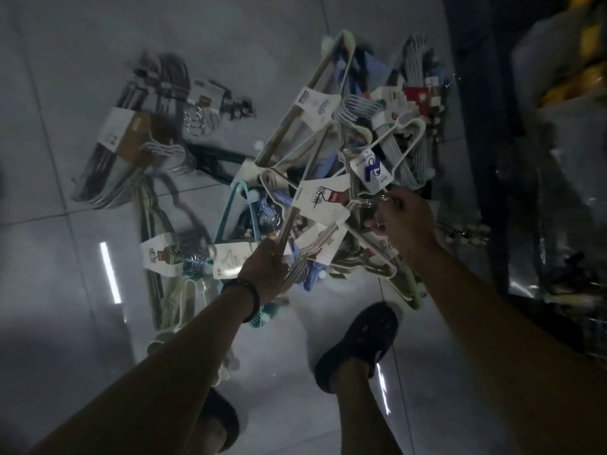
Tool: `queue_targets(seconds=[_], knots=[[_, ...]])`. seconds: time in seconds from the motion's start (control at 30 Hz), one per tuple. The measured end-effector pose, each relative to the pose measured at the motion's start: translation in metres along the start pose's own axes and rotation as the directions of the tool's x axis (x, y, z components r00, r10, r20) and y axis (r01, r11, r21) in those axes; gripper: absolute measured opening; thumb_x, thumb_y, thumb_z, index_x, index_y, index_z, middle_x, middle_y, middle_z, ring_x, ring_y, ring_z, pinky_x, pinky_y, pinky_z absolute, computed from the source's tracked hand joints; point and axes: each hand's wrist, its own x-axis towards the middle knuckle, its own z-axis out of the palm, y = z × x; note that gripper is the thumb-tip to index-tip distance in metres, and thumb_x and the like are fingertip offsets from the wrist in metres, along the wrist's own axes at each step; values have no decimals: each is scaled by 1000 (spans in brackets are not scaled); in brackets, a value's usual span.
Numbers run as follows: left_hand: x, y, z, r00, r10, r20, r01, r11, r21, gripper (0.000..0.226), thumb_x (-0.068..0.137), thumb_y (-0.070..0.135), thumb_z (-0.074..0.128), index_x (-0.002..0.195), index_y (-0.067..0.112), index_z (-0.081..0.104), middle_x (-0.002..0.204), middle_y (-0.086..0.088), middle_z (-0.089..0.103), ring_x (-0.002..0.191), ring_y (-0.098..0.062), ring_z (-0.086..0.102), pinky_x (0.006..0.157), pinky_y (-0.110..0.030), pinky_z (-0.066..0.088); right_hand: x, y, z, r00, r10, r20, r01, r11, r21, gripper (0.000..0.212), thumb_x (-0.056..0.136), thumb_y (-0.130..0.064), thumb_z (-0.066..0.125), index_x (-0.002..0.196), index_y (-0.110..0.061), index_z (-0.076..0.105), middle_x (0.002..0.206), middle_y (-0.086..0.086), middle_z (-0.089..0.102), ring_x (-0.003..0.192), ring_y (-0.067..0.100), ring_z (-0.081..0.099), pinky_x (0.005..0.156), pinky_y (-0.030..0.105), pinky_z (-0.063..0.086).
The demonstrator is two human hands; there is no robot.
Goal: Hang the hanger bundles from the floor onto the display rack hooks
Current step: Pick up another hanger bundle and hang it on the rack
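Shoes (358, 343), dark, stood on the tiled floor (65, 290) at the bottom of the frame, with both bare arms reaching down past them. The left hand (266, 267), a bracelet (244, 298) at its wrist, was curled round the pale bar (285, 229) of one bundle, low in the middle. The right hand (407, 221), at centre right, pinched the wire hooks (368, 202) of a white labelled bundle. Both grips sat inside the heap of hanger bundles (328, 152), tangled on the tiles. Further off, at upper left, some dark bundles (131, 133) lay apart. Dim shelving (558, 159) filled the right edge, and no rack hook showed. The job looked barely begun: pick-up was under way, nothing was visibly hung, and nearly every bundle was left.
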Motion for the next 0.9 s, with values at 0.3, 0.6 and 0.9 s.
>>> queue_targets(seconds=[0.3,0.6,0.9], knots=[[-20,-10,3,983,-18,-181,-38,954,-299,18,101,16,55,105,33,56,100,-7,71,80,-30,76,64,-50,66,-7,-29,-5,985,-53,164,21,982,190,6,94,-18,75,97,-18,70,86,1,79,77,25,79,66,36,59],[-76,-6,49,989,-70,132,143,691,-709,52,104,63,40,124,24,69,99,-18,73,72,-23,63,57,-35,54,-30,-64,-55,870,-274,409,221,960,172,41,90,-32,81,113,-6,58,109,20,72,92,33,74,70,39,55],[-89,13,43,772,219,596,319,678,-663,65,85,24,75,144,8,52,90,-7,63,73,-17,58,63,-30,52,-22,-62,-70,865,-384,323,464,858,-220,91,64,-65,88,138,-41,41,148,3,41,132,26,52,97,48,57]])
